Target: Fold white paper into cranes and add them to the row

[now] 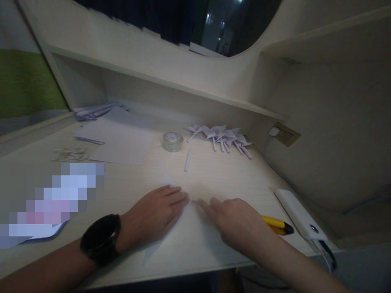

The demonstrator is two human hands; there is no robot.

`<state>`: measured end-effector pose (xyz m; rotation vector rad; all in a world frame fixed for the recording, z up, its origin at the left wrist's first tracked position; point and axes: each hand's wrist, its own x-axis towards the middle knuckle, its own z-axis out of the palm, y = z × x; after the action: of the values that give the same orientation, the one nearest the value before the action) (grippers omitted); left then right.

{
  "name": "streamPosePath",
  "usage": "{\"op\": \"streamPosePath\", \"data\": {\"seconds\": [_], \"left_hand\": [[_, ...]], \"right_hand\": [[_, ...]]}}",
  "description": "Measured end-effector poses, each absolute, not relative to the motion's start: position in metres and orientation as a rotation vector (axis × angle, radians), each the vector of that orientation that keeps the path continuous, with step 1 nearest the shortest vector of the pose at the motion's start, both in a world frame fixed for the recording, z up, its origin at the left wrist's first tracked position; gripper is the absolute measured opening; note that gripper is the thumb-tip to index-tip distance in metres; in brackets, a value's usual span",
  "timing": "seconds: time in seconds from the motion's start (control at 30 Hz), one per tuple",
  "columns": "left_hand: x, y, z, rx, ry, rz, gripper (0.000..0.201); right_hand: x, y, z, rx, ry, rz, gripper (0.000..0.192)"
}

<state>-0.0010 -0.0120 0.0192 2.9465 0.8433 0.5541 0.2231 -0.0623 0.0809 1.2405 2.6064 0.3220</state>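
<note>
A white sheet of paper (186, 232) is lying flat on the pale desk (214, 175), at its near edge, well in front of the roll of clear tape (172, 141). It is showing a folded, pointed shape, with one tip reaching toward the near edge of the desk. Both hands are pressing down on it, palms flat.

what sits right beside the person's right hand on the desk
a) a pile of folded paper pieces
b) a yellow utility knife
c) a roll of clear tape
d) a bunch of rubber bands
b: the yellow utility knife lies on the desk just past the right hand, while the tape roll and the pile of folded paper pieces sit farther back near the shelf.
</note>
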Motion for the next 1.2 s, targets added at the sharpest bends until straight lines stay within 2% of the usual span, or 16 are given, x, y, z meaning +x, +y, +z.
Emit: {"op": "streamPosePath", "data": {"seconds": [0.23,0.47,1.2], "left_hand": [[-0.0028,-0.0104,0.0171,2.950,0.811,0.629,0.031],[-0.0020,-0.0111,0.0174,2.991,0.870,0.516,0.034],[-0.0037,-0.0118,0.0164,2.974,0.850,0.487,0.035]], "right_hand": [[0.2216,-0.0618,0.0828,1.254,2.608,0.352,0.045],[0.2225,-0.0623,0.0798,1.269,2.602,0.342,0.049],[0.2230,-0.0618,0.0800,1.258,2.596,0.345,0.050]]}}
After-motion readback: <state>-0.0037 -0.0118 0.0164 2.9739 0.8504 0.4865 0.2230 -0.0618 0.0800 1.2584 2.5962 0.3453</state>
